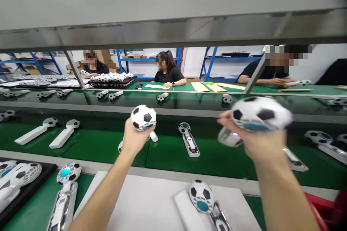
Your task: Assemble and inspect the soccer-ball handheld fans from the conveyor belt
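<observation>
My left hand [137,139] is wrapped round a football-patterned fan [143,117], held up over the green conveyor. Further right, my right hand [260,140] grips another football-patterned fan [261,113], blurred by motion. A white part [230,138] shows behind the right fingers. Between the hands, a fan with its handle open [191,145] lies on the conveyor. Nearer me, a fan with a teal centre [202,196] rests beside a white handle cover [187,209] on a white sheet [146,195].
Several fans [66,133] lie along the green conveyor [97,151]. A black tray [46,173] holds fans at the left, and a red container [317,205] stands at lower right. People sit across the line. A metal beam [173,11] crosses overhead.
</observation>
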A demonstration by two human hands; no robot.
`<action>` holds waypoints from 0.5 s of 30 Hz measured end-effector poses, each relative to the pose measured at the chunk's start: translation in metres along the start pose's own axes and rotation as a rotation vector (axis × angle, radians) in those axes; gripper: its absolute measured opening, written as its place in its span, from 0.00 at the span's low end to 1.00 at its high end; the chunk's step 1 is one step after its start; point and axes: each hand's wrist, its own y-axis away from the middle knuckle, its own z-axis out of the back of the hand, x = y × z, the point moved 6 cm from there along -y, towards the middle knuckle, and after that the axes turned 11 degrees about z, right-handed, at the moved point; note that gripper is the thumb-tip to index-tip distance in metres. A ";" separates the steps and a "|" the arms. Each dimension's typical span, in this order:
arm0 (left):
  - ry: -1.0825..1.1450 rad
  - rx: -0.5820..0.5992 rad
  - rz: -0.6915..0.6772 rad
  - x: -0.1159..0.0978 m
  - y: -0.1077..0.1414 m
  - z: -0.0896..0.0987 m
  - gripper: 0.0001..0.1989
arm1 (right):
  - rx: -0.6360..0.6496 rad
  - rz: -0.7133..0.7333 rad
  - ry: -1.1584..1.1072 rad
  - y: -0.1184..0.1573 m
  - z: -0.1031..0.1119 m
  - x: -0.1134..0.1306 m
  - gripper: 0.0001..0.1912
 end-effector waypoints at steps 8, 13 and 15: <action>-0.249 -0.023 0.153 0.106 -0.046 -0.031 0.16 | 0.336 -0.418 0.719 -0.003 -0.018 -0.146 0.24; -0.441 -0.140 0.007 0.125 -0.045 -0.028 0.36 | 0.426 -0.433 0.950 0.013 -0.021 -0.162 0.26; -0.543 -0.129 -0.080 0.126 -0.040 -0.035 0.37 | 0.466 -0.394 0.995 0.014 -0.027 -0.159 0.25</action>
